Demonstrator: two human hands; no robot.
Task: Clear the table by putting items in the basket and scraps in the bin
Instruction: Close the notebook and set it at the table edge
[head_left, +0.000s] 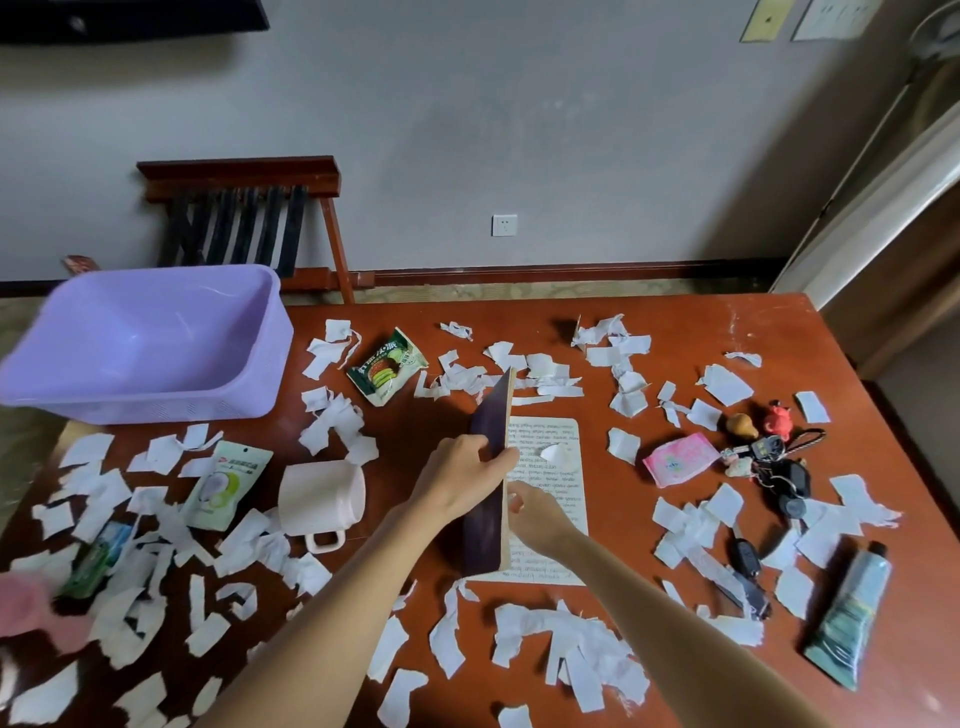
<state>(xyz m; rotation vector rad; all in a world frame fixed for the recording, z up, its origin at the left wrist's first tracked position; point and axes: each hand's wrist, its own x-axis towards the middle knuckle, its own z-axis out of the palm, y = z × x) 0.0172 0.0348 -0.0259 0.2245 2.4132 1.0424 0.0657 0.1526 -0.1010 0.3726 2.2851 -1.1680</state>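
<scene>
A notebook lies open in the middle of the table, its handwritten page (556, 467) flat and its dark purple cover (488, 426) raised on edge. My left hand (462, 478) grips that cover and the block of pages at their edge. My right hand (535, 512) rests on the written page beside the spine, fingers bent, holding nothing. A small paper scrap (553, 453) sits on the page. An empty purple basket (145, 338) stands at the far left of the table. Several white paper scraps (571, 644) are strewn everywhere. No bin shows.
A pink mug (319, 499) lies on its side left of the notebook. Two snack packets (387, 366) (226, 486), a pink tissue pack (678, 460), keys with charms (774, 457), a car key (745, 556) and a cream tube (849, 618) are spread around. A wooden rack (244, 223) stands behind.
</scene>
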